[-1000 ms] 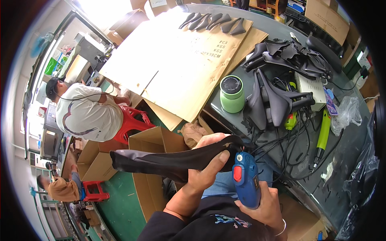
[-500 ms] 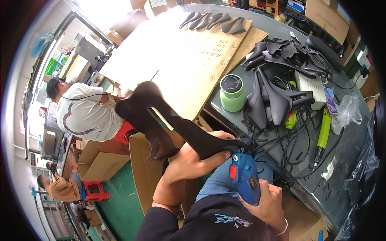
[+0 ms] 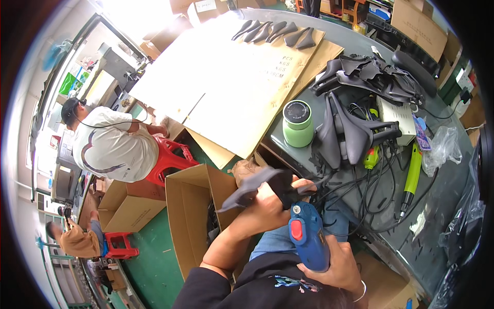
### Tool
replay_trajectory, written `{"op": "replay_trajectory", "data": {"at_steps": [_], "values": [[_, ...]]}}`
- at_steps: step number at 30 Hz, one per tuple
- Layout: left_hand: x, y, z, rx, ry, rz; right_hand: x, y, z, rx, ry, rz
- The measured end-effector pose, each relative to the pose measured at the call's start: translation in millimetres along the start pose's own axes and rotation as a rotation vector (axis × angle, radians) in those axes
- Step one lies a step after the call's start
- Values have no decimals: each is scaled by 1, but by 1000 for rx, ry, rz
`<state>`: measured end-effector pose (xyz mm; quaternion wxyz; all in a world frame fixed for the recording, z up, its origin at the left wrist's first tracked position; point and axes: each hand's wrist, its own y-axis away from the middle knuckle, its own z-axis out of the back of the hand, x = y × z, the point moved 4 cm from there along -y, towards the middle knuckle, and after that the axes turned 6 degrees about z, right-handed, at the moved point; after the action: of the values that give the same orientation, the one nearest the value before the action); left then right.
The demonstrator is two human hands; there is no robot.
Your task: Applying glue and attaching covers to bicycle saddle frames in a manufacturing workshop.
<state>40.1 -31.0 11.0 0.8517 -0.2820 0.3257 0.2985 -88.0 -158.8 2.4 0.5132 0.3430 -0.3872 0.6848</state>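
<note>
My left hand [image 3: 265,210] is closed around a black bicycle saddle [image 3: 250,186], whose wide end points left. Its narrow end meets the head of a blue cordless power tool [image 3: 312,242] with a red button. My right hand [image 3: 335,265] grips that tool by its body. The tool's working tip is hidden behind its head and the saddle, so its exact kind does not show. Right of the hands, black saddles [image 3: 346,126] lie on the grey table [image 3: 446,172], beside a green bottle [image 3: 298,125] with a dark lid.
A cardboard sheet [image 3: 226,87] carries a row of black saddle-shaped pieces [image 3: 278,32]. Black scraps [image 3: 370,72], cables, and a yellow-green tool [image 3: 411,175] crowd the table. An open carton [image 3: 188,216] stands at left. Two people sit on red stools [image 3: 170,154] farther left.
The saddle has turned and dropped lower, from broad side showing to nearly edge-on. My left hand has shifted slightly right, and the blue tool has tilted a little and moved slightly lower.
</note>
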Motion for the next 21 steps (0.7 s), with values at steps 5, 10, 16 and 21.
{"op": "replay_trajectory", "data": {"at_steps": [5, 10, 16, 21], "values": [[19, 13, -24, -33, -61, -80, 10, -3, 4, 33, -30, 50], [16, 14, -36, 52, 114, 60, 11, 0, 6, 8, -6, 30], [28, 24, -58, 153, 101, -27, 8, 2, 4, -27, -134, 61], [32, 30, -57, 408, 287, 90, 15, 3, 13, -109, 64, 196]]}}
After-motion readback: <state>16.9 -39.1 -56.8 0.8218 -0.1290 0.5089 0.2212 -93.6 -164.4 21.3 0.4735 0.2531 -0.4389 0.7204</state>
